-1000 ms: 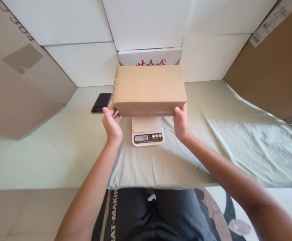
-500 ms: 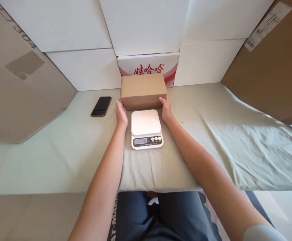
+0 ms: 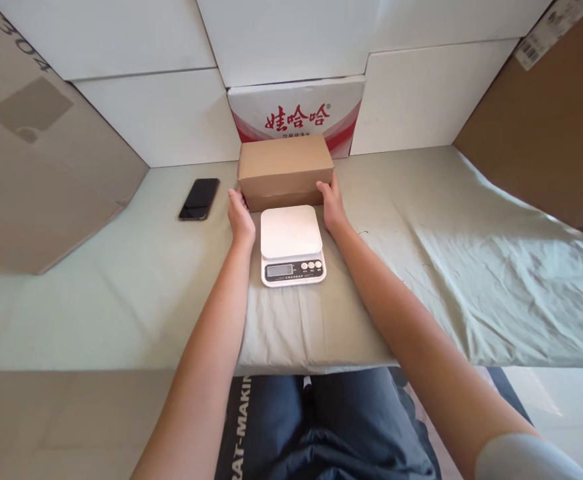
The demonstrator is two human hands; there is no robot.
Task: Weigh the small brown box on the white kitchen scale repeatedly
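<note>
A closed brown cardboard box (image 3: 285, 175) is held between my two hands, just behind the kitchen scale. My left hand (image 3: 240, 212) presses against its left end, with the fingers partly hidden behind the corner. At the right end, my right hand (image 3: 331, 202) grips the box with the thumb on its front face. The white digital scale (image 3: 291, 233) lies flat on the cloth between my forearms, its plate bare and its display (image 3: 280, 270) towards me; the reading is too small to make out.
A black phone (image 3: 199, 199) lies on the green cloth (image 3: 171, 300) to the left. Behind stand white boxes (image 3: 156, 120) and a red-and-white printed carton (image 3: 296, 107). Large brown cartons flank the left (image 3: 46, 173) and right (image 3: 546, 133) sides.
The view has tilted down slightly, so the scene sits higher in the picture and more of the printed carton shows. Both hands keep their hold on the cardboard box.
</note>
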